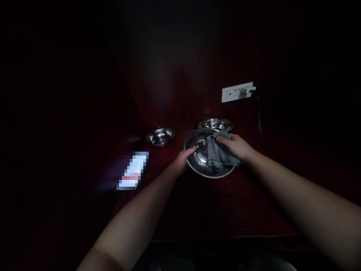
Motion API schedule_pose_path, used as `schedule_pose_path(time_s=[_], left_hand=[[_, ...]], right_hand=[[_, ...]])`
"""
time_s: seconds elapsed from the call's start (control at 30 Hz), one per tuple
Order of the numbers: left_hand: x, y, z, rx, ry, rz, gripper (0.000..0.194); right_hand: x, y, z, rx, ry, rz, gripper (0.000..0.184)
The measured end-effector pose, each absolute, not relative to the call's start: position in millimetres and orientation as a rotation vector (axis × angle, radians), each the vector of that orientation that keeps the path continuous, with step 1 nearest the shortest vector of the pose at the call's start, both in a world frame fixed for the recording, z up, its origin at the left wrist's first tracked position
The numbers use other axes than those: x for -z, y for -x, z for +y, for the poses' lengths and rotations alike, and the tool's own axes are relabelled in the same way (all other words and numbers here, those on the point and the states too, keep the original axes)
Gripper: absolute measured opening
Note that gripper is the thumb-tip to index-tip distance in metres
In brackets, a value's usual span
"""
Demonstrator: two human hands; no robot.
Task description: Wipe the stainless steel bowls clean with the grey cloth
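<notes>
A shiny steel bowl (200, 158) is tilted toward me above the dark red tabletop. On its left rim, my left hand (182, 161) grips it, the thumb over the inside edge and the other fingers hidden underneath. My right hand (236, 146) is closed on a grey woven cloth (221, 152), which is bunched against the bowl's inner right side and hangs over its rim. Just behind sits another steel bowl (216, 124), partly covered by the held one. Farther left, a smaller steel bowl (160, 137) rests on the table.
A lit, blurred-out phone-like screen (132, 171) stands at the left. On the back wall is a white socket panel (237, 92) with a plug (247, 90), its dark cable (260, 116) running down to the right. The table's front edge (220, 238) lies near me. Surroundings are very dark.
</notes>
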State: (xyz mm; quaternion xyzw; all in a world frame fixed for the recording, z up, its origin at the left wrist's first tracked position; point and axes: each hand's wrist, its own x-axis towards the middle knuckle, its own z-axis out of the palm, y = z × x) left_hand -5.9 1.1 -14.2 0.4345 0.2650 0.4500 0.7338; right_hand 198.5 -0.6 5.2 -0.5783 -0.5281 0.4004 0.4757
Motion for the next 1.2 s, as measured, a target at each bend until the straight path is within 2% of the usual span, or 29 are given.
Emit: schedule_pose_path(time_s=[1.2], left_hand=[[13.9,6.0,0.4,-0.976,-0.957,0.584,0.044]], right_hand=[[-2.5,-199.9,1.6,-0.987,1.391,-1.297,0.029]])
